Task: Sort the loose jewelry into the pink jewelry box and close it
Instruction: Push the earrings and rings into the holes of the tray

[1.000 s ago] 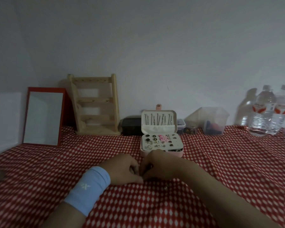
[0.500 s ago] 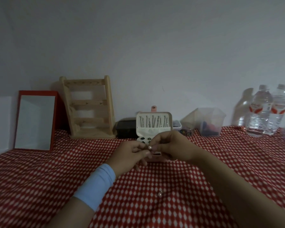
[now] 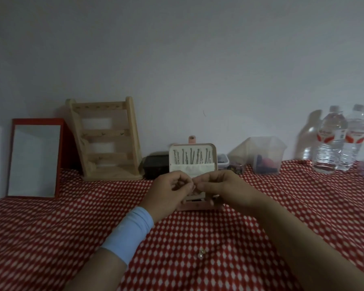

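The pink jewelry box [image 3: 194, 205] stands open on the red checked cloth, its lid upright with several silver pieces hung inside. My left hand [image 3: 169, 193], with a light blue wristband, and my right hand [image 3: 218, 186] meet fingertip to fingertip just above the box tray, pinching a small earring between them; the piece itself is hidden by the fingers. The hands cover most of the tray. A small pearl earring [image 3: 201, 253] lies loose on the cloth nearer to me.
At the back, along the wall, stand a red-framed mirror [image 3: 35, 157], a wooden earring stand [image 3: 107, 139], a black box [image 3: 156, 168], a clear plastic container [image 3: 263, 155] and two water bottles [image 3: 340, 141].
Both hands rose from the cloth, where they picked up a small earring, and moved forward over the open box. A pearl earring stays behind on the cloth.
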`<action>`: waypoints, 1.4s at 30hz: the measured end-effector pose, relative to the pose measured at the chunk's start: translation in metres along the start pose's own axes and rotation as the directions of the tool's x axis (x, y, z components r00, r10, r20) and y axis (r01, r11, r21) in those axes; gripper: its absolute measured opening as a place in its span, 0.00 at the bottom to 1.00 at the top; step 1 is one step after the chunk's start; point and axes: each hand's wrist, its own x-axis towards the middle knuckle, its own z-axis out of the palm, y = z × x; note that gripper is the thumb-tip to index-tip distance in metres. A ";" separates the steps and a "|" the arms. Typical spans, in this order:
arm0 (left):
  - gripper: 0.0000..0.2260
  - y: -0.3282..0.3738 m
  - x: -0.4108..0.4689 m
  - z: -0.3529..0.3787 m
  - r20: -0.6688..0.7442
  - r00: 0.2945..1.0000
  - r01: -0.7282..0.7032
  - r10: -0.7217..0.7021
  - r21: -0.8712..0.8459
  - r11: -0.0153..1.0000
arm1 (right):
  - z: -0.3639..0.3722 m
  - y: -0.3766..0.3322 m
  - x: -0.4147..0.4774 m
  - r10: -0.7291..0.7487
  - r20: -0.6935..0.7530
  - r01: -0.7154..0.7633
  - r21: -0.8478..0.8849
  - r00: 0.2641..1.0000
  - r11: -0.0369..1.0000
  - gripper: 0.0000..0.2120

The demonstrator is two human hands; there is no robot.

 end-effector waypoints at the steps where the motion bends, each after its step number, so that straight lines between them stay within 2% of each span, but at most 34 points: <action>1: 0.04 0.001 0.003 0.001 -0.018 1.000 -0.022 0.023 0.015 1.000 | -0.001 -0.001 0.001 0.002 -0.021 -0.002 0.001 1.000 1.000 0.07; 4: 0.04 0.002 0.013 0.006 -0.063 0.995 -0.069 0.074 0.077 0.995 | -0.008 -0.006 0.004 0.010 -0.110 -0.003 0.064 0.994 0.998 0.06; 10: 0.03 0.004 0.038 0.022 -0.107 0.972 -0.190 0.211 0.177 0.966 | -0.030 -0.018 0.006 -0.015 -0.172 0.009 -0.035 0.985 0.999 0.06; 16: 0.04 0.000 0.059 0.043 -0.136 0.971 -0.186 0.195 0.077 0.980 | -0.045 -0.013 0.009 -0.073 -0.273 0.057 -0.066 0.959 0.996 0.06; 20: 0.03 -0.008 0.064 0.048 -0.097 0.976 -0.181 0.195 0.140 0.974 | -0.050 -0.001 0.012 -0.116 -0.292 0.071 -0.161 0.949 0.984 0.05; 22: 0.04 -0.016 0.066 0.050 -0.041 0.973 -0.207 0.225 0.258 0.944 | -0.053 0.008 0.016 -0.166 -0.302 0.042 -0.378 0.939 0.925 0.05; 24: 0.05 -0.028 0.067 0.051 -0.007 0.971 -0.221 0.239 0.352 0.910 | -0.057 0.017 0.020 -0.190 -0.282 -0.006 -0.572 0.941 0.820 0.07; 28: 0.06 -0.041 0.067 0.052 0.059 0.967 -0.245 0.246 0.458 0.854 | -0.057 0.024 0.025 -0.169 -0.170 -0.031 -0.789 0.971 0.614 0.10; 42: 0.08 -0.043 0.063 0.050 0.120 0.959 -0.280 0.255 0.518 0.808 | -0.050 0.021 0.033 -0.138 -0.103 -0.028 -0.888 0.985 0.459 0.10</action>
